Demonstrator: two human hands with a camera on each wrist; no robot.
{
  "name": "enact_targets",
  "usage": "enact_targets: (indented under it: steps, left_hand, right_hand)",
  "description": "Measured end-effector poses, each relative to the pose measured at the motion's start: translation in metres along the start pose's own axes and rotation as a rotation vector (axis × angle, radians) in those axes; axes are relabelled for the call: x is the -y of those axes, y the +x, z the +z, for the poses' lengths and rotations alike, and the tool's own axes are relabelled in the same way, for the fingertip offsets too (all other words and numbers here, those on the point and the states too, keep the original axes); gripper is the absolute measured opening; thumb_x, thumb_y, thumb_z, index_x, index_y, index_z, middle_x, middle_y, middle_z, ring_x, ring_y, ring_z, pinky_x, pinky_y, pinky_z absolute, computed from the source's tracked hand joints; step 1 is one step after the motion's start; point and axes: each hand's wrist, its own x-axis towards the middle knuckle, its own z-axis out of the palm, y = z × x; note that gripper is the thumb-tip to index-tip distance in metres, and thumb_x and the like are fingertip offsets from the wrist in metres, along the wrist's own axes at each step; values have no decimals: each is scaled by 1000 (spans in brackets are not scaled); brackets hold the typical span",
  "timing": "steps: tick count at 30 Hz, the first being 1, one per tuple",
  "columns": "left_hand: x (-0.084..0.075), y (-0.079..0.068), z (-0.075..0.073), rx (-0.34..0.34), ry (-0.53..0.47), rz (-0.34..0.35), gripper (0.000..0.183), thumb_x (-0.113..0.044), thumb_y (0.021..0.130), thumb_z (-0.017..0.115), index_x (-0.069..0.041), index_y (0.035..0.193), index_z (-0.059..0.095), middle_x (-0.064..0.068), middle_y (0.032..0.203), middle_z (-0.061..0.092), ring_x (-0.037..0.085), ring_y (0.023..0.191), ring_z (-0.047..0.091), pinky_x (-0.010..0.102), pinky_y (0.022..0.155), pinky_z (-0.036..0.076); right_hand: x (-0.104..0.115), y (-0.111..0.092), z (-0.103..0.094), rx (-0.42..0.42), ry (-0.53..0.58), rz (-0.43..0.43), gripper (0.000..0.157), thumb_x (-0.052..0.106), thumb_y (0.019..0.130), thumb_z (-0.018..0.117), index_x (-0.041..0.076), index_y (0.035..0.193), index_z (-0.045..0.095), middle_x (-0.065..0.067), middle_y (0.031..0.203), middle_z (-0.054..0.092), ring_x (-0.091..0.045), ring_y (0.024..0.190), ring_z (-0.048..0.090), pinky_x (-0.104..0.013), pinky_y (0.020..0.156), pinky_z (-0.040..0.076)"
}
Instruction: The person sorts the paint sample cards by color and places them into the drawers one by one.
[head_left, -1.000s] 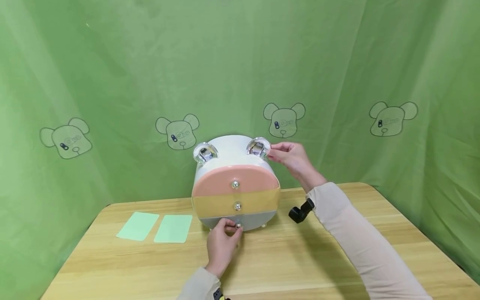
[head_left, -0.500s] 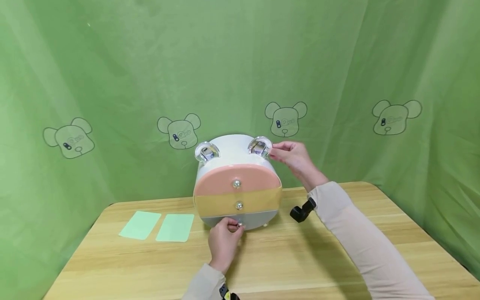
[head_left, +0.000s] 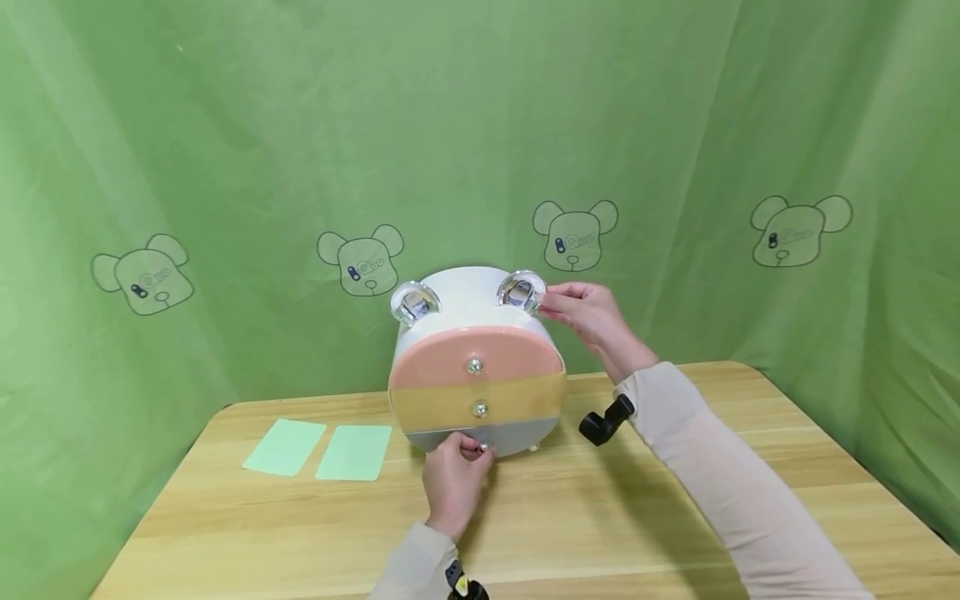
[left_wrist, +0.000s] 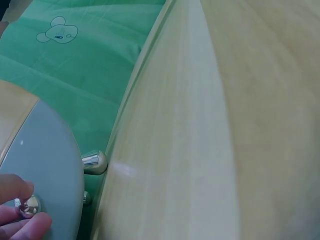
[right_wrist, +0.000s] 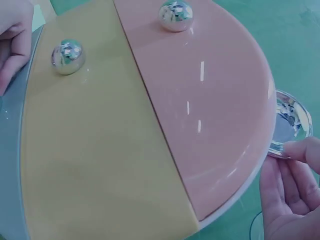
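A rounded white drawer box (head_left: 468,292) stands on the table, with pink (head_left: 438,358), yellow (head_left: 438,408) and grey (head_left: 528,433) drawer fronts. Each front bears a round silver knob. My left hand (head_left: 453,483) pinches the knob (left_wrist: 33,205) of the grey bottom drawer between thumb and fingers. At the top right of the box, my right hand (head_left: 592,321) holds the edge of a shiny silver ear (right_wrist: 301,112), thumb on one side and fingers on the other. The matching left ear (head_left: 415,303) is untouched. All three fronts look flush with the box.
Two pale green cards (head_left: 285,447) lie side by side on the wooden table (head_left: 300,533), left of the box. A green curtain (head_left: 450,125) with bear-head outlines hangs close behind the table. Black wrist mounts (head_left: 602,422) stick out from both sleeves.
The head view has shifted slightly, so the box, cards and curtain sit a little further right and higher. Both hands keep their grips on the knob and the ear.
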Motion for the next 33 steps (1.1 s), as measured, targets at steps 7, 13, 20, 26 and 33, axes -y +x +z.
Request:
enact_targets:
  steps: [7,13,20,26,33]
  left_hand:
    - [0,0,0,13,4,-6,20,-18,69,82,-14,69,63,-6,63,65,3,53,56,20,49,44]
    - [1,-4,-1,21,18,23,18,-17,68,82,-14,68,64,-6,63,66,2,53,56,18,49,44]
    - [1,-14,-8,27,-4,64,19,-17,67,83,-14,67,65,-6,63,67,1,53,58,17,50,45]
    - [-3,-30,-17,45,-76,49,18,-18,68,83,-13,68,65,-6,65,68,0,56,60,16,50,47]
    - [-6,-48,-24,40,-156,47,19,-16,68,84,-13,69,65,-5,65,69,0,56,61,14,51,49]
  right_hand:
    - [4,-2,0,7,63,10,15,-5,84,63,9,83,64,-4,79,67,-12,72,65,-21,77,56]
    - [5,-1,0,19,55,22,14,-6,85,62,8,85,63,-2,76,67,-12,74,66,-22,78,56]
    - [5,-1,0,26,-4,14,17,-5,86,61,-2,103,58,-2,79,67,-11,76,66,-21,79,55]
    - [5,-1,1,18,-58,-8,25,-4,87,61,-7,111,55,0,80,67,-10,76,65,-21,80,55]
    - [5,-2,0,-7,-84,0,19,-2,86,63,-2,105,59,-3,84,67,-11,77,65,-22,82,54]
